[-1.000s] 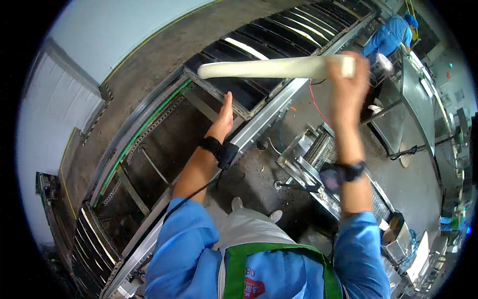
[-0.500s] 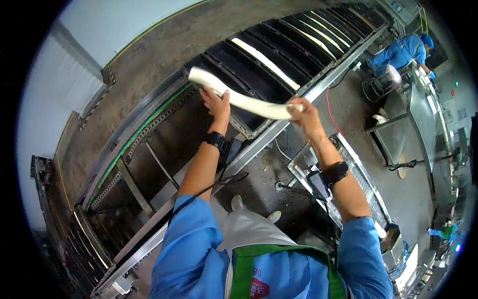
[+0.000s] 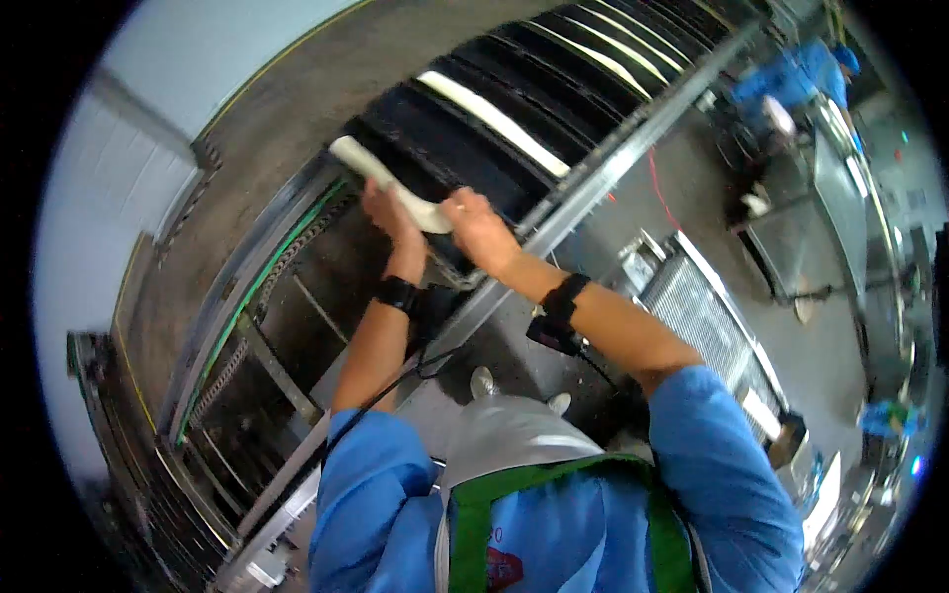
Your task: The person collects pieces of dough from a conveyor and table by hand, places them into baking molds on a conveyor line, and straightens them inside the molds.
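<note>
A long pale strip of what looks like dough [image 3: 368, 164] lies slantwise over the near end of the black trays [image 3: 415, 128]. My left hand [image 3: 392, 219] is closed around its lower middle part. The fingers of my right hand [image 3: 476, 227] are bent over the strip's lower right end, close to my left hand. In a tray groove just beyond lies another pale strip [image 3: 494, 121], and several more [image 3: 603, 54] rest in grooves farther up.
A metal rail [image 3: 593, 183] borders the trays on the right. Chains and bars [image 3: 282, 371] show in the frame at left. A ribbed metal conveyor [image 3: 707, 316] stands at right. Beyond it are a steel table [image 3: 806, 237] and a person in blue [image 3: 791, 77].
My right hand has moved left and the strip's right end came with it, down onto the tray end. Both hands are now closer together. The trays appear shifted left in view.
</note>
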### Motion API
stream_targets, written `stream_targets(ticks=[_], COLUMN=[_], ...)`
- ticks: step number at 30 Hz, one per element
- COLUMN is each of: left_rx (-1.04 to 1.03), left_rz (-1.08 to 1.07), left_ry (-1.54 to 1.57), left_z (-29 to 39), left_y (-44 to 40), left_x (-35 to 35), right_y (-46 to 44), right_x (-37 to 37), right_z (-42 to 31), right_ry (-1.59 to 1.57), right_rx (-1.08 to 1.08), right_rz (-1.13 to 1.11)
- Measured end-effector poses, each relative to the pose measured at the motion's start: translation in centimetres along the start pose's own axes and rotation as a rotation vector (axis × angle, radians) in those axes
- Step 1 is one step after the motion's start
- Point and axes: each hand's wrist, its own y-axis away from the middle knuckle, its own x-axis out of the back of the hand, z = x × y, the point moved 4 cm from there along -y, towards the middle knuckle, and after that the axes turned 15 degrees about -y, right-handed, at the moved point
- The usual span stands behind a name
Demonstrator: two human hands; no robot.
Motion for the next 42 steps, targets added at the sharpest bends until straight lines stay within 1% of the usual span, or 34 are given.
stream_targets(ticks=[2, 3, 4, 5, 6, 7, 9, 10, 12, 13, 14, 15, 16, 17, 18, 19, 20, 21, 22, 23, 24, 25, 26, 28, 29, 30, 31, 32, 33, 34, 38, 39, 40, 42], left_rx=[0.024, 0.014, 0.029, 0.013, -0.037, -0.056, 0.059, -0.018, -0.037, -0.002, 0.038, 0.036, -0.126, -0.21, -0.298, -0.307, -0.309, -0.584, -0.621, -0.952, -0.61, -0.565, -0.534, -0.576, -0.59, -0.605, -0.55, -0.498, -0.541, -0.55, -0.588, -0.585, -0.581, -0.547], left_rz=[0.04, 0.008, -0.056, -0.103, -0.147, -0.18, -0.035, -0.109, 0.02, 0.074, 0.128, 0.114, 0.138, 0.136, 0.152, -0.012, -0.158, -0.092, -0.031, 0.046, -0.067, -0.167, -0.148, -0.145, -0.062, 0.01, -0.002, -0.018, -0.005, -0.011, 0.029, 0.006, 0.02, 0.022], left_ry=[0.177, 0.071, 0.15, 0.239, 0.06, 0.179, 0.135, 0.168, -0.059, -0.009, 0.03, 0.022, -0.377, -0.583, -0.786, -0.719, -0.652, -1.024, -0.962, -0.97, -0.941, -1.029, -0.966, -1.023, -1.002, -0.978, -0.968, -0.956, -0.94, -0.936, -0.934, -0.922, -0.921, -0.926], left_z=[-0.1, -0.3, -3.8, 0.1, 1.4, 2.4, 6.2, 0.9, -0.5, 1.7, 4.0, 2.1, -0.2, -0.5, -0.8, 0.4, 2.3, 5.9, 6.6, 5.8, 7.1, 6.6, 6.2, 6.9, 6.5, 6.5, 6.5, 6.7, 6.8, 6.7, 6.8, 7.1, 7.3, 7.3], left_y=[-0.4, -0.8, -3.1, -0.7, -0.7, -0.1, 3.3, -1.6, -3.5, -1.0, 1.3, -0.4, -3.8, -4.2, -4.6, -2.3, 0.7, 5.9, 9.0, 9.4, 10.6, 10.1, 10.6, 11.2, 11.1, 11.1, 11.0, 11.0, 10.7, 10.7, 10.5, 10.7, 10.9, 11.1], left_x=[0.2, 0.6, -0.3, -0.4, -0.2, -0.2, 0.5, -0.1, -0.9, -0.6, -0.7, -1.6, -1.8, -2.5, -3.2, -4.4, -4.9, -5.1, -5.3, -5.6, -5.5, -5.7, -5.3, -5.4, -5.0, -4.6, -4.5, -4.2, -4.0, -3.9, -3.4, -3.3, -3.2, -3.1], right_y=[0.8, 1.3, 2.3, 3.3, 4.4, 6.0, 10.0, 12.8, 19.6, 23.3, 28.0, 32.0, 35.5, 38.8, 43.0, 44.5, 44.6, 45.8, 45.6, 45.9, 46.2, 44.2, 45.3, 41.0, 39.0, 37.4, 34.2, 31.9, 28.9, 27.1, 19.3, 17.1, 15.4, 10.7], right_x=[-2.1, -1.5, -0.4, 0.4, 1.1, 3.0, 7.2, 10.0, 14.1, 16.2, 18.4, 20.7, 22.9, 24.6, 24.8, 25.9, 26.6, 26.6, 26.9, 26.9, 27.4, 28.4, 29.4, 33.5, 35.3, 36.9, 38.4, 39.7, 40.4, 41.0, 41.6, 40.3, 39.3, 35.8], right_z=[0.6, -0.7, -1.9, -1.6, -1.4, -1.5, -2.2, -2.4, 0.5, 2.2, 4.2, 4.0, 4.3, 4.4, 6.1, 5.5, 3.8, 5.2, 5.6, 6.6, 8.7, 8.4, 9.9, 6.1, 3.7, 1.2, -2.1, -4.7, -7.7, -9.3, -12.2, -12.4, -11.5, -9.6], right_ry=[0.252, 0.273, 0.283, 0.293, 0.307, 0.318, 0.399, 0.469, 0.487, 0.526, 0.523, 0.645, 0.642, 0.633, 0.892, 0.878, 0.825, 0.858, 0.875, 0.964, 0.838, 0.663, 0.58, 0.509, 0.474, 0.365, 0.18, 0.195, 0.182, 0.007, -0.21, -0.287, -0.365, -0.482], right_rx=[-0.058, -0.123, -0.211, -0.18, -0.142, -0.108, -0.121, -0.205, -0.403, -0.716, -0.816, -0.932, -1.127, -1.23, -1.228, -1.389, -1.372, -1.296, -1.241, -1.118, -1.128, -1.244, -0.953, -0.986, -1.013, -0.744, -0.763, -0.649, -0.545, -0.566, -0.255, -0.273, -0.166, -0.157], right_rz=[-0.199, -0.381, -0.554, -0.489, -0.429, -0.301, -0.121, -0.13, 0.013, -0.149, -0.07, -0.055, -0.097, -0.006, 0.025, -0.113, -0.111, -0.152, -0.218, -0.179, -0.152, -0.166, 0.075, 0.217, 0.273, 0.45, 0.475, 0.5, 0.626, 0.679, 0.822, 0.925, 0.896, 0.878])
